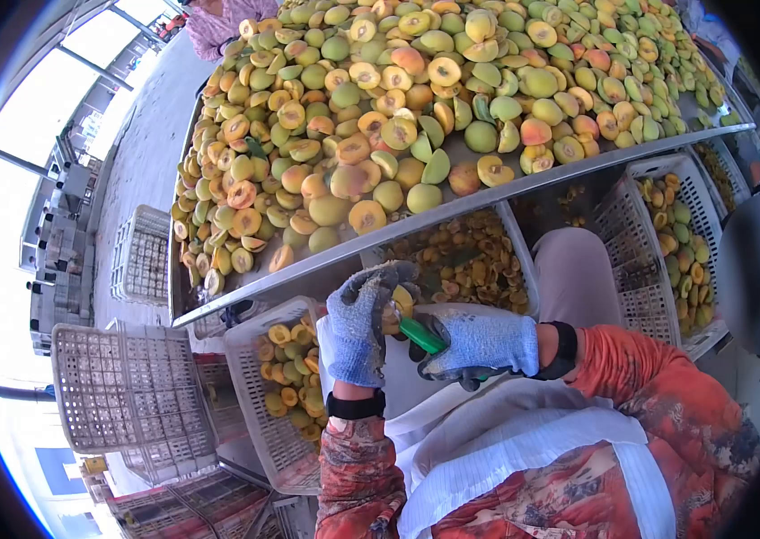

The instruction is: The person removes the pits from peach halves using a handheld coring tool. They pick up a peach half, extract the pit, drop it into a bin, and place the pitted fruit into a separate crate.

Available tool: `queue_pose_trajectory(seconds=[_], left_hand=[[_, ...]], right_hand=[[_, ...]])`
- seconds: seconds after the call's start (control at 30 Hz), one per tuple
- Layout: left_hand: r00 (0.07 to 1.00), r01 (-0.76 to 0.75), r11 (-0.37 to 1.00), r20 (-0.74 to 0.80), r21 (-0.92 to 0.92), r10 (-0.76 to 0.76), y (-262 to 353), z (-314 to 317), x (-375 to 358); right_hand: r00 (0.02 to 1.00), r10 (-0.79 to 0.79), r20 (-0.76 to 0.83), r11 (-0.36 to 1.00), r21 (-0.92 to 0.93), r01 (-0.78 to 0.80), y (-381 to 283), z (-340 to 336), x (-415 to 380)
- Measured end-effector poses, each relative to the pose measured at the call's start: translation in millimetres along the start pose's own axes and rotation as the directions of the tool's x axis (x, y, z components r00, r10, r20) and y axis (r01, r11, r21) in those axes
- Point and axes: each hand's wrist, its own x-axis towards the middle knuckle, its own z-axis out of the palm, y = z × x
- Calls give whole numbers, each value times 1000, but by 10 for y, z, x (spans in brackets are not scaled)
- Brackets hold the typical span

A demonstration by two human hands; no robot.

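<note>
My left hand (360, 316), in a blue-grey work glove, is closed around a yellow peach (405, 298) at its fingertips, in front of my lap. My right hand (486, 345), gloved alike, grips the green handle of a small hand tool (422, 335). That tool points at the peach; its working end is hidden between the fruit and my fingers. Just beyond both hands a metal-edged table (461, 205) carries a heap of peaches (380, 126), many cut in halves with the pit or hollow showing, others whole.
Below the table edge, a bin of peach pieces (465, 256) stands ahead of my hands. A crate with peach halves (250, 359) is at left, another crate (645, 180) at right. Stacked crates (119, 386) rise far left. Another person (218, 27) stands across the table.
</note>
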Motion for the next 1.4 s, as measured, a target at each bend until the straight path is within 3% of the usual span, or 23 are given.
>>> queue_pose_trajectory(seconds=[0.07,0.13,0.17,0.23,0.3,0.37,0.4,0.47,0.6,0.63,0.67,0.7,0.77,0.8,0.93,0.97,1.0,1.03,1.1,1.13,1.2,1.33,1.4], left_hand=[[999,39,999,-13,15,-39,-34,61,23],[953,-211,894,-120,395,278,-50,145,-5],[956,-209,895,-111,395,272,-60,161,-10],[967,-44,997,-246,61,58,-63,190,-3],[978,16,999,-205,-46,-25,47,255,-41],[981,70,988,-170,-141,-94,55,240,-63],[981,75,988,-166,-138,-98,63,262,-70],[978,-124,992,-168,25,126,82,315,-71],[986,-99,994,-132,36,103,-3,327,47],[995,-75,996,-65,50,78,-147,266,118],[999,-51,996,5,66,51,-192,256,153],[998,-54,997,22,62,53,-216,259,182],[999,-51,996,22,71,50,-262,302,168],[950,-257,863,-51,435,308,-187,424,69],[856,-475,782,6,404,517,-230,469,121],[953,-278,945,-76,174,294,-158,509,109],[995,-44,996,-96,-79,36,-129,537,97],[995,-42,996,-95,-80,34,-172,503,165],[929,360,867,48,-346,-367,-233,414,338],[930,357,867,48,-348,-364,-267,420,354],[964,262,877,56,-403,-262,-235,508,349],[951,287,882,-4,-373,-310,-310,521,560],[912,400,774,125,-491,-392,-314,522,664]], right_hand=[[1000,-6,11,994,113,5,-3,-25,-37],[998,-34,55,939,344,13,75,-19,-79],[998,-31,47,936,352,13,65,-16,-75],[1000,3,-4,989,149,-3,13,-26,-51],[999,-21,-43,989,142,27,59,-59,-37],[999,-28,40,973,228,18,118,-100,-51],[999,-28,37,972,235,18,175,-92,-41],[981,-133,138,775,632,16,277,-71,-15],[978,-154,138,680,733,4,178,-102,-103],[999,-30,17,907,420,20,88,-111,-138],[988,45,-145,998,50,-38,48,-119,-166],[986,48,-161,998,52,-40,88,-150,-173],[999,19,34,917,397,-31,295,-169,-150],[994,-70,81,791,612,6,422,-125,-103],[989,-138,44,593,804,46,561,-95,-72],[987,-150,51,603,796,50,565,-120,-77],[985,-159,60,610,791,51,580,-123,-86],[986,-157,60,609,791,49,577,-130,-74],[979,-188,-77,669,720,185,553,-139,-17],[979,-188,-77,672,717,185,563,-164,7],[974,-153,-168,902,380,207,585,-213,50],[961,-146,-235,948,245,204,506,-291,0],[944,-130,-304,960,201,197,523,-334,5]])
